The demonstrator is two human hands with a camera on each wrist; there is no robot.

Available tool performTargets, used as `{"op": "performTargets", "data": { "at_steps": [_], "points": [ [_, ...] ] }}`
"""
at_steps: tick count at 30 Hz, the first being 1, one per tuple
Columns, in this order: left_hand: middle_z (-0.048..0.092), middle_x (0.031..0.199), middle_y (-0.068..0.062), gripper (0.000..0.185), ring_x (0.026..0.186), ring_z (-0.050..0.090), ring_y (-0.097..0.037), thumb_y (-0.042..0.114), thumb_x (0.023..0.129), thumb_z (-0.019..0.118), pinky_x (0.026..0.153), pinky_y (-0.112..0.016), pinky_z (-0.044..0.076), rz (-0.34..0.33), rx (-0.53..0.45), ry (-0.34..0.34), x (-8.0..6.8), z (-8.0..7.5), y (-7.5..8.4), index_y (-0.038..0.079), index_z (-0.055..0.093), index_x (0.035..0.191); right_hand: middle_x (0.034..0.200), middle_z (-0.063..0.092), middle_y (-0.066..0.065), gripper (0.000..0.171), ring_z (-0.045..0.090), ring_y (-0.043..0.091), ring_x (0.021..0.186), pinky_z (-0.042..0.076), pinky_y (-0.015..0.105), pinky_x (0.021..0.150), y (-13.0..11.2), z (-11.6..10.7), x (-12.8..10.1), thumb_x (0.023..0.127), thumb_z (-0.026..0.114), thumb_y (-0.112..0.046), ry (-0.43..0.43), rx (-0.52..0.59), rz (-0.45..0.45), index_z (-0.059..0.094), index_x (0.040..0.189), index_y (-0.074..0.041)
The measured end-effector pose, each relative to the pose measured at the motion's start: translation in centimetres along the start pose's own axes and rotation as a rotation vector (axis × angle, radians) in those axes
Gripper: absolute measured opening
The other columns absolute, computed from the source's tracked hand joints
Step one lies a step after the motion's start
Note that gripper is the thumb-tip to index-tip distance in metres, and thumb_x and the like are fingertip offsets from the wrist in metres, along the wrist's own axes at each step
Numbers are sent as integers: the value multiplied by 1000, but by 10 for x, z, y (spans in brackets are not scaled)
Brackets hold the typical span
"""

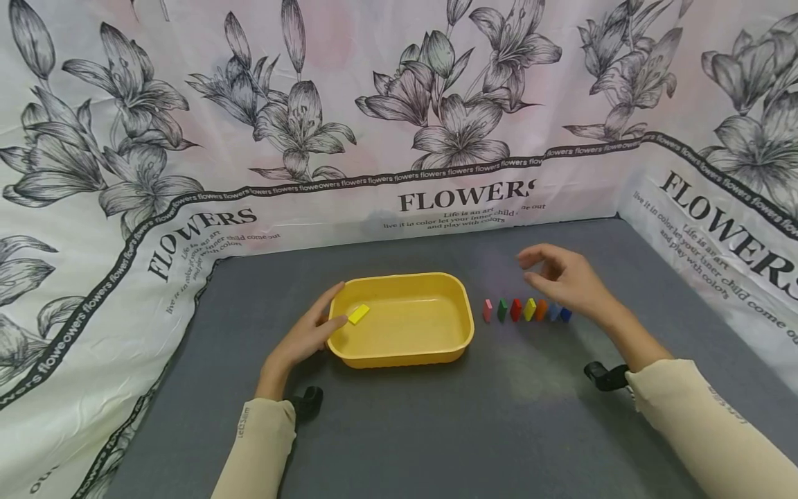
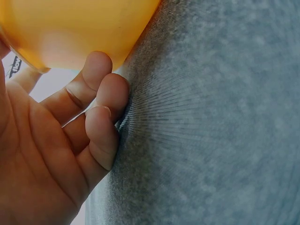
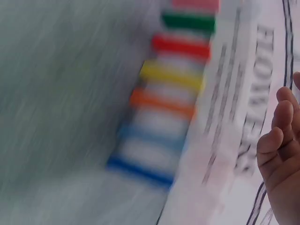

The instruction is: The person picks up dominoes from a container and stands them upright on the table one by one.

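One block in, seven left beside the yellow tray [image 1: 458, 305].
Our left hand [image 1: 305, 339] rests loose-fingered against its left rim, by the yellow block [image 1: 358, 314] inside; our right hand [image 1: 564, 281] hovers empty — seemingly — over the row of blocks [image 1: 526, 310] right of it.

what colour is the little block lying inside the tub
Yellow, close to the tub's own colour. The block lies near the left rim; the head view shows it best.
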State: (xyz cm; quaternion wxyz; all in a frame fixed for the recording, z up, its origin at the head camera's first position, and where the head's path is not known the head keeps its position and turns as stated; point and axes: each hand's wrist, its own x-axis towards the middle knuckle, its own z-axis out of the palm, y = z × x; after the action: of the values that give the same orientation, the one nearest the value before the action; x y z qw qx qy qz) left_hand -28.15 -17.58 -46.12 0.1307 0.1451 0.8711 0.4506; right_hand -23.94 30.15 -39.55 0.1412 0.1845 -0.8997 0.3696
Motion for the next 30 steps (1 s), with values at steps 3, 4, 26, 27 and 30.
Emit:
{"op": "performTargets", "data": {
  "at_steps": [3, 4, 26, 27, 30],
  "points": [
    [55, 96, -15, 67, 67, 52, -23, 36, 104, 57, 62, -33, 46, 1, 1, -2, 0, 0, 0, 44, 21, 160, 110, 70, 11, 30, 54, 9, 66, 46, 25, 59, -16, 18, 12, 95, 69, -6, -47, 22, -42, 67, 124, -12],
    [54, 94, -15, 67, 66, 51, -23, 36, 104, 57, 62, -33, 46, 1, 2, -3, 0, 0, 0, 44, 21, 160, 110, 70, 11, 31, 54, 10, 66, 46, 25, 59, -21, 23, 16, 95, 69, -7, -65, 34, -53, 67, 125, -12],
    [53, 87, -13, 68, 65, 52, -23, 38, 103, 58, 62, -33, 46, -13, -1, 5, -2, 0, 0, 45, 22, 160, 116, 70, 9, 37, 66, 24, 93, 54, 39, 83, -91, 136, 71, 95, 70, -17, -365, -181, -176, 68, 131, -12],
    [53, 87, -13, 68, 65, 52, -23, 38, 103, 58, 62, -33, 46, -9, -1, 4, -2, 0, 0, 45, 22, 160, 116, 69, 9, 37, 67, 25, 98, 54, 41, 86, -95, 141, 73, 95, 70, -17, -382, -193, -176, 68, 132, -12],
    [54, 89, -13, 68, 65, 52, -23, 40, 103, 58, 61, -33, 46, -6, -4, -1, -2, -1, 1, 45, 22, 160, 119, 68, 9, 38, 66, 26, 103, 54, 41, 89, -107, 151, 80, 96, 69, -17, -428, -222, -166, 67, 133, -13]
  ]
}}
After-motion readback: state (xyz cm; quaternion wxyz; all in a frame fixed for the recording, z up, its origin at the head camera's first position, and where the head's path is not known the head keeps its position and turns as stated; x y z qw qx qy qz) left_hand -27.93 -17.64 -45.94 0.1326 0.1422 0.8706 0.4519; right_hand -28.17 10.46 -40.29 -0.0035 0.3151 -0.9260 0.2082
